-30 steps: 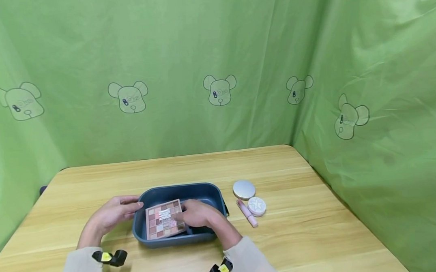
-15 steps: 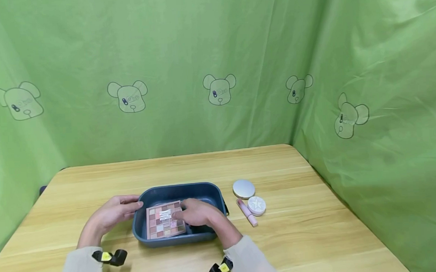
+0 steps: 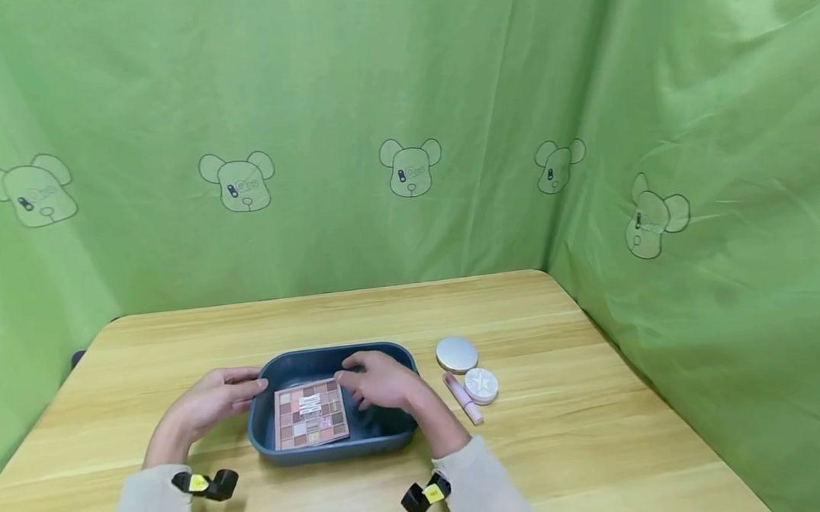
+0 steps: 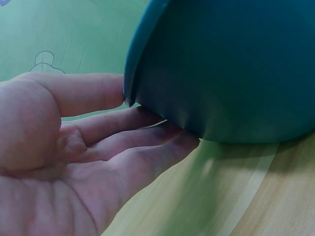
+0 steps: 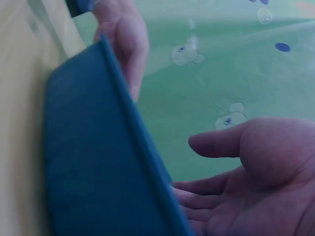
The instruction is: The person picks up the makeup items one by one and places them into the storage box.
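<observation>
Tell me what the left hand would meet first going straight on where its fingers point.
The left hand would meet the end wall of the dark blue box at once: its fingertips seem to touch the outside. Beyond that wall, inside, lies the makeup palette.

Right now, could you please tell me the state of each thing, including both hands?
Blue container: upright, open at the top.
Makeup palette: face up inside it, toward its left end.
Silver compact: looks shut, lying flat.
White star compact: looks shut, lying flat.
Pink tube: lying on its side, apparently capped.
Left hand: touching the container's left end.
Right hand: over the container, holding nothing.
</observation>
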`<state>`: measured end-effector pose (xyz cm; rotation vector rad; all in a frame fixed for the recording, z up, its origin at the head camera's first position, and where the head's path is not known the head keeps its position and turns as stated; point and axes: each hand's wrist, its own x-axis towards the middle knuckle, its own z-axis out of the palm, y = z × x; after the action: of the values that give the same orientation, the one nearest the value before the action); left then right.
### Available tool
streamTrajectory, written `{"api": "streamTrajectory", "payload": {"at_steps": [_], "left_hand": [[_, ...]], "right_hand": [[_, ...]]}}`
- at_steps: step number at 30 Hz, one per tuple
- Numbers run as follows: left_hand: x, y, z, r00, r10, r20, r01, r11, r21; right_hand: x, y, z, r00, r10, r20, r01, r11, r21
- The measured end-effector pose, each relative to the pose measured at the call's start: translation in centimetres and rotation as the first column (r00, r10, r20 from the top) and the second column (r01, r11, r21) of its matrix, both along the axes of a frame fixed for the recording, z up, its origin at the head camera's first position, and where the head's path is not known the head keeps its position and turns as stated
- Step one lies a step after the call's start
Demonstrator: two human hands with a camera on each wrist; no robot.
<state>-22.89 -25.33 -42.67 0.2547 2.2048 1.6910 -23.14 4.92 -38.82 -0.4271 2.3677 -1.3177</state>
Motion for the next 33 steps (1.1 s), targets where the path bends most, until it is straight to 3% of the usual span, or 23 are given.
{"api": "streamTrajectory", "payload": {"at_steps": [5,14,25,29,33], "left_hand": [[-0.1,-0.2,-0.1,1.000,-0.004,0.002,0.004,1.000,0.007],[-0.2,-0.2,-0.2,1.000,-0.005,0.003,0.005,1.000,0.006],[-0.2,-0.1,0.1,1.000,0.006,0.008,-0.006,1.000,-0.010],[-0.2,-0.1,0.1,1.000,0.008,0.008,-0.008,1.000,-0.010],[-0.1,-0.1,0.0,1.000,0.011,0.006,-0.011,1.000,-0.013]], "right_hand": [[-0.9,1.5,0.7,0.997,-0.065,-0.031,0.062,0.993,-0.097],[-1.9,4.3,1.5,0.971,-0.210,-0.111,0.193,0.970,-0.146],[-2.4,7.3,2.3,0.934,-0.333,-0.131,0.323,0.942,-0.090],[-2.6,8.4,2.2,0.925,-0.352,-0.147,0.352,0.936,-0.024],[-2.7,9.4,2.0,0.912,-0.358,-0.201,0.384,0.918,0.105]]}}
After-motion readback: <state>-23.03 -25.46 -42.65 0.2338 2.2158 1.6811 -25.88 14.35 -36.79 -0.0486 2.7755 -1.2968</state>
